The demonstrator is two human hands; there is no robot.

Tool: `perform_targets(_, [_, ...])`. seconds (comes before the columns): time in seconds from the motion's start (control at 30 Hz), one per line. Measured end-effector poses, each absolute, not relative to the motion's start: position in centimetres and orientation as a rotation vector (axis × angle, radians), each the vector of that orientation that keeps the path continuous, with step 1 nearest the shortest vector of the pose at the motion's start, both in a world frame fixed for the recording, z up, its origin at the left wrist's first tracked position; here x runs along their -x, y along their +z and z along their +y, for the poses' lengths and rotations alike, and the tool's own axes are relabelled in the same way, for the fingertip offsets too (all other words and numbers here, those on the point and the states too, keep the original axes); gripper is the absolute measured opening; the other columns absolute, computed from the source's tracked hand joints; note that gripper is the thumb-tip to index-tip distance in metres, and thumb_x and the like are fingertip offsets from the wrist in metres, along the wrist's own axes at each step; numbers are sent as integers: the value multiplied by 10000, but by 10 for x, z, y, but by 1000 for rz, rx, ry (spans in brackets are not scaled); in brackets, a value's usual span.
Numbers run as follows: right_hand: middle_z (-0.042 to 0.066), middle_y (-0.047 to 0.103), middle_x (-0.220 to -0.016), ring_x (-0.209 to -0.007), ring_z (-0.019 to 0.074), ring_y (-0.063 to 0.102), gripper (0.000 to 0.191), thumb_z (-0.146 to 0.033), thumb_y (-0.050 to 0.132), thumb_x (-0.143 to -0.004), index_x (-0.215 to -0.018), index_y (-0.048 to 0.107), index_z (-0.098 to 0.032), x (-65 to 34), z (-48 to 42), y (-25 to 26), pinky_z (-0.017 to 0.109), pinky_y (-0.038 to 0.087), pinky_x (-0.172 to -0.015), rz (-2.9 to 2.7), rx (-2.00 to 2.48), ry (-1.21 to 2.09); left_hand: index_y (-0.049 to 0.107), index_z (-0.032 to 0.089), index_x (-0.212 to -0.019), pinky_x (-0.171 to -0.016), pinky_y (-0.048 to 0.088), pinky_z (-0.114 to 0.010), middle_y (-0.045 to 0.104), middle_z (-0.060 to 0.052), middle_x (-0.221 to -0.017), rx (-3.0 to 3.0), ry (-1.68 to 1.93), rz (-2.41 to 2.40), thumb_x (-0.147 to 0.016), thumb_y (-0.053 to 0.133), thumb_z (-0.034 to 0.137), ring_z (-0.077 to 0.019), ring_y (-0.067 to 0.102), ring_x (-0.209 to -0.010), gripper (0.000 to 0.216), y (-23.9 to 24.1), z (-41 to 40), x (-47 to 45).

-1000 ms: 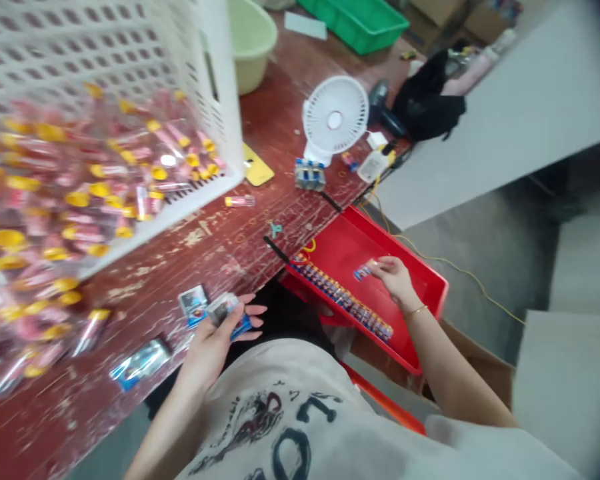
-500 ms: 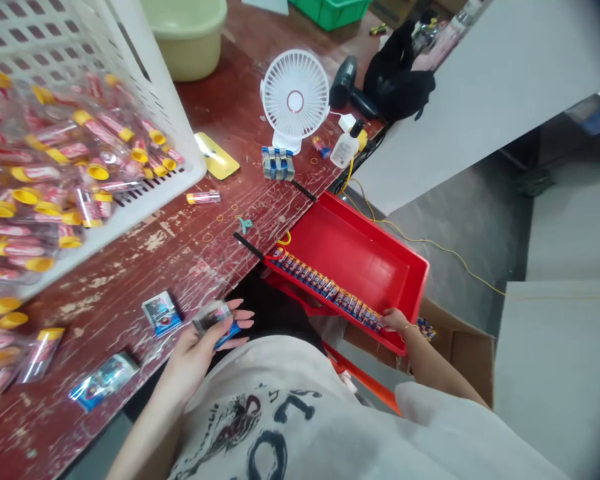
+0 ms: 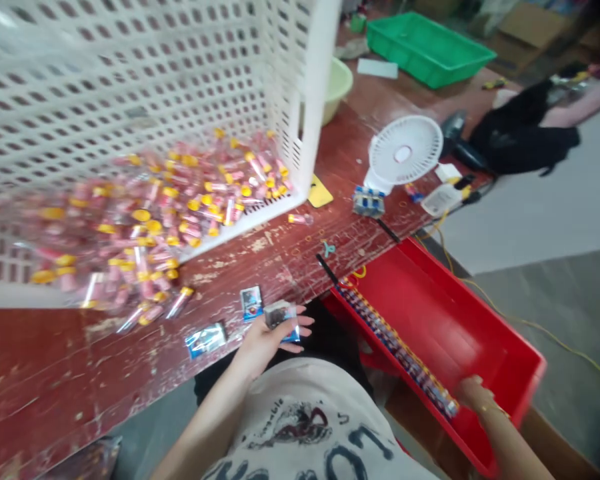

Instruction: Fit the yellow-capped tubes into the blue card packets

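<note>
My left hand [image 3: 270, 337] holds a small stack of picture cards [image 3: 280, 315] at the table's near edge, fingers partly stretched under it. My right hand [image 3: 473, 392] rests at the near end of a red tray [image 3: 460, 320], by the end of a long row of small packets [image 3: 397, 350] lined along the tray's near wall. Its fingers are mostly hidden. Two more cards [image 3: 206, 338] lie on the red table [image 3: 290, 250] close to my left hand.
A big white perforated basket [image 3: 145, 87] lies tipped on the table, spilling pink tubes with yellow caps [image 3: 170, 207]. A white desk fan [image 3: 404, 152], a pale green bowl [image 3: 337, 83], a green tray [image 3: 425, 43] and a black bag [image 3: 523, 130] stand farther back.
The view swung up and left. My right hand went from the middle of the red tray to its near end. My left hand still holds the cards.
</note>
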State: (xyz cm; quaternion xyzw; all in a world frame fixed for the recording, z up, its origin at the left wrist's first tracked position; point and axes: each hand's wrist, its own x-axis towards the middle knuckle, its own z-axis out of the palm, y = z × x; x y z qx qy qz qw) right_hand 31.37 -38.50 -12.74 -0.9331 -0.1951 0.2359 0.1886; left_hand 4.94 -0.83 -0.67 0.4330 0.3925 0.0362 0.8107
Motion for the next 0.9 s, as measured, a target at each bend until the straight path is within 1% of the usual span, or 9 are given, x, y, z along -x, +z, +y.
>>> perform_targets(0.07, [68,637,-822,-686,190,639,89,-257,612,-823,-856,612,-173,-334,-344,-115,319,508,-588,-594,2661,648,623,137,-1113,-594,583,-323,699,-162,-1066,-901,103,831,-778,658,359,-251,675,-898,403,-6,-3,-47])
perform_targets(0.13, [84,646,-759,-648,228,644,49,-198,608,-760,-806,596,-189,-342,-278,-95,349,499,-591,-737,2635,588,617,145,-1126,-597,586,-324,693,-159,-1087,-885,124,814,-795,641,370,-248,673,-915,401,-5,1,-44])
perform_targets(0.2, [90,678,-901,-792,237,656,164,-220,546,-790,-949,588,-210,-334,-191,-70,347,506,-718,-1135,2423,436,608,150,-1136,-612,587,-317,695,-157,-1088,-883,143,813,-790,655,384,-245,678,-919,420,-3,5,-41])
perform_targets(0.3, [124,663,-1008,-955,246,599,213,-171,450,-825,-994,579,-158,-307,-53,-41,346,465,-855,-1540,2191,108,648,129,-1034,-590,580,-283,719,-153,-1004,-887,175,840,-735,718,399,-238,693,-865,410,1,9,-36])
perform_targets(0.43, [187,659,-911,-979,310,536,264,-58,448,-760,-981,588,-89,-285,61,-40,416,418,-874,-1644,2161,81,688,107,-875,-539,576,-272,729,-115,-823,-820,264,909,-657,782,399,-213,691,-738,377,5,14,-28])
perform_targets(0.57, [156,649,-865,-929,299,541,291,-90,512,-758,-1045,559,-103,-283,72,-38,431,432,-847,-1615,2109,86,704,114,-859,-539,587,-301,720,-96,-791,-732,361,965,-613,803,422,-220,683,-741,406,2,18,-24])
perform_targets(0.67, [53,635,-882,-827,217,599,383,-238,593,-805,-1165,465,-213,-268,43,-14,373,499,-780,-1388,1752,397,714,115,-867,-584,584,-298,732,-112,-834,-710,368,939,-617,800,422,-231,694,-783,405,-2,20,-24])
perform_targets(0.77, [-3,618,-879,-748,163,639,386,-334,658,-796,-1118,452,-276,-237,10,14,347,542,-743,-1137,1341,843,718,114,-868,-609,579,-285,730,-91,-786,-728,364,923,-595,825,370,-211,694,-747,389,-5,22,-26])
perform_targets(0.9, [-2,627,-912,-800,158,668,312,-316,696,-787,-1023,498,-269,-204,-16,33,348,560,-784,-949,1234,986,712,133,-911,-614,589,-306,719,-65,-813,-720,401,941,-601,817,393,-185,680,-719,418,-5,22,-28])
